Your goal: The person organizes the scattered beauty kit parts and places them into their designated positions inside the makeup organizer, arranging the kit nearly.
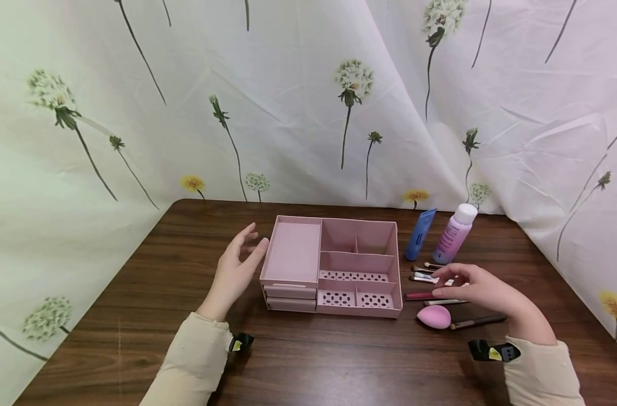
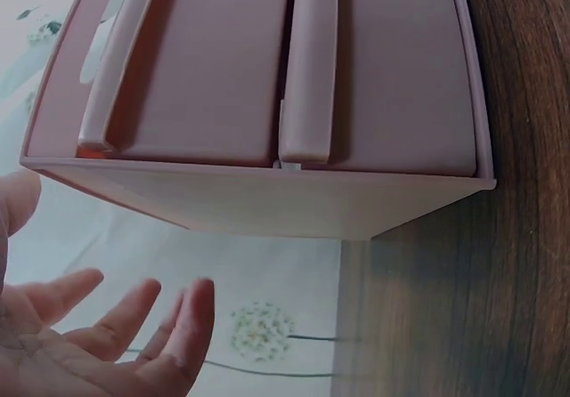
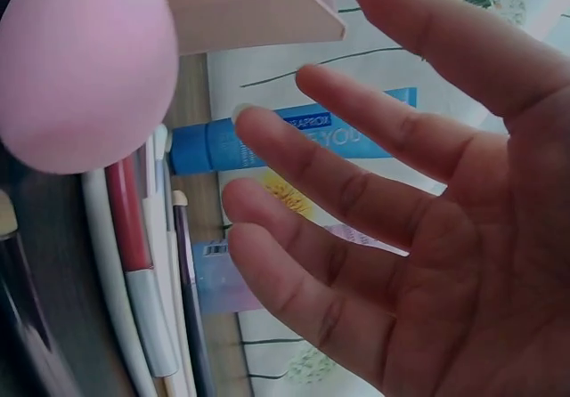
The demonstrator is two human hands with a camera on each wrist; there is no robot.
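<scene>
A pink organizer (image 1: 293,248) with divided compartments and two small drawers (image 2: 392,76) stands mid-table. Beside its left wall is my left hand (image 1: 237,270), fingers loosely spread; in the left wrist view the fingers (image 2: 116,321) hold nothing. My right hand (image 1: 478,287) hovers over several makeup brushes (image 1: 425,278), its fingers (image 3: 356,192) apart and relaxed with nothing between them. Near it lie a pink egg-shaped makeup sponge (image 1: 434,317), a dark-handled brush (image 1: 478,322) and a red stick (image 1: 418,295). Behind them stand a blue tube (image 1: 420,234) and a pink-purple bottle (image 1: 455,234) with a white cap.
The dark wooden table (image 1: 308,361) reaches back to a white cloth (image 1: 298,113) printed with dandelions, which hangs behind it and at the sides. A black strap with a small device (image 1: 493,351) sits on the right wrist, another (image 1: 241,342) on the left.
</scene>
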